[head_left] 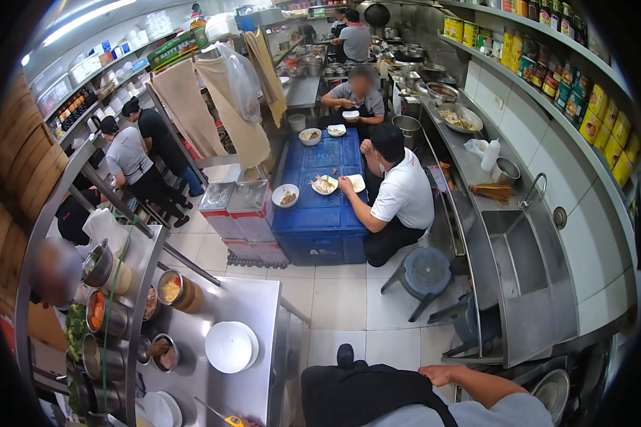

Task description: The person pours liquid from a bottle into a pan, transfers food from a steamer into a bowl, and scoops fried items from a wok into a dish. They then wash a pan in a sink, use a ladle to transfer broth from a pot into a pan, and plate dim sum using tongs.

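At the bottom of the head view, my right hand (436, 375) rests against the side of my black apron (367, 395), near the hip. Its fingers are partly hidden at the apron's edge, so their pose is unclear, and no object shows in it. My left hand is out of the picture. To the left of my body is a steel table (263, 299) with stacked white bowls (229, 346). A tool with a yellow handle (233, 420) lies at that table's lower edge.
Two people eat at blue crates (319, 231) ahead. A grey stool (426, 272) stands on the tiled floor, right of centre. The sink (516, 252) runs along the right wall. Food containers (181, 290) line the left shelf; more people stand beyond.
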Tool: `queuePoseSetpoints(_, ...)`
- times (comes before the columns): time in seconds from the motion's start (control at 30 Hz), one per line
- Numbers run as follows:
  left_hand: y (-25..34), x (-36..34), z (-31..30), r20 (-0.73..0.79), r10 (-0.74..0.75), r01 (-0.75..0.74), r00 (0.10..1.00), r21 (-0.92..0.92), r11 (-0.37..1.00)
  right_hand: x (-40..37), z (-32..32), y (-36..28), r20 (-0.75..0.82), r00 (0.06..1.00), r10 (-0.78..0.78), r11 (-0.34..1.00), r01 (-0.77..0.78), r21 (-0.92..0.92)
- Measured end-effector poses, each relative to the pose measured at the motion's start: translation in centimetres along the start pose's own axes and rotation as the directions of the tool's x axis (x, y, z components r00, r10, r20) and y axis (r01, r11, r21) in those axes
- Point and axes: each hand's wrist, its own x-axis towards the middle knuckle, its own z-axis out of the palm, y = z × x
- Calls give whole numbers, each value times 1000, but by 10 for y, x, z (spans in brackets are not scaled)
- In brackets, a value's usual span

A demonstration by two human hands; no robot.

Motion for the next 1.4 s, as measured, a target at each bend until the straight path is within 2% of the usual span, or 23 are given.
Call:
queuePoseSetpoints(0.07,8,-8,0,8,-33,34,999,-71,997,-2,-2,-5,-7,1000,17,1000,-17,9)
queuePoseSetpoints(0.17,4,1,-4,-8,22,-22,1000,61,998,-2,-1,-6,-1,1000,16,1000,-16,7)
queuePoseSetpoints(0.27,3,-1,-5,76,-26,34,997,-99,995,2,-2,-2,-28,999,-25,1000,26,7)
queuePoseSetpoints(0.5,1,5,-5,-63,-6,19,998,210,978,2,1,1,-14,1000,23,1000,-23,18)
queuePoseSetpoints(0.6,-1,7,-7,-105,-17,44,994,266,963,4,-1,1,7,1000,-14,1000,13,4)
queuePoseSetpoints(0.7,-3,11,-6,-122,-18,55,992,311,949,0,-6,-12,27,999,43,999,-43,2)
queuePoseSetpoints(0.83,-4,12,-7,-113,-31,63,993,294,954,6,4,9,20,999,40,999,-40,-2)
queuePoseSetpoints(1.1,-3,13,-8,-104,-12,43,994,304,952,1,-5,-15,25,997,71,997,-71,4)
queuePoseSetpoints(1.3,-1,8,-6,-124,-43,75,991,263,962,3,3,-5,-33,999,2,1000,-1,25)
queuePoseSetpoints(1.37,-8,10,-9,-17,-16,17,1000,98,995,1,3,-4,-7,1000,-19,1000,19,-5)
queuePoseSetpoints(1.4,-15,13,-11,-66,-38,47,997,139,989,6,-1,-1,33,998,-49,998,50,-27)
